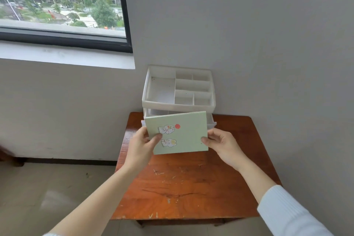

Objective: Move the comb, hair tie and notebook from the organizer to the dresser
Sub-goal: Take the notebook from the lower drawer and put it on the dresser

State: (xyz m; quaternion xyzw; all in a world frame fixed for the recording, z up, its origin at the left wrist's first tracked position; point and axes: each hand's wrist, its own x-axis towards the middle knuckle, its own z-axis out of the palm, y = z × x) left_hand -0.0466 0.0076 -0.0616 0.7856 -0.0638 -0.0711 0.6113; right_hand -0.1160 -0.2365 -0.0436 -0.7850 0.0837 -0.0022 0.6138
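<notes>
A pale green notebook (188,133) with cartoon stickers on its cover hangs in the air in front of the white organizer (179,104). My left hand (142,144) grips its left edge and my right hand (223,142) grips its right edge. The organizer stands at the back of the reddish wooden dresser (191,184); its top tray compartments look empty, and a drawer below is pulled out, mostly hidden behind the notebook. No comb or hair tie shows in view.
The dresser stands in a corner against a grey wall, its scratched top bare in front of the organizer. A window and sill (67,55) are up to the left. Tiled floor (47,188) lies to the left.
</notes>
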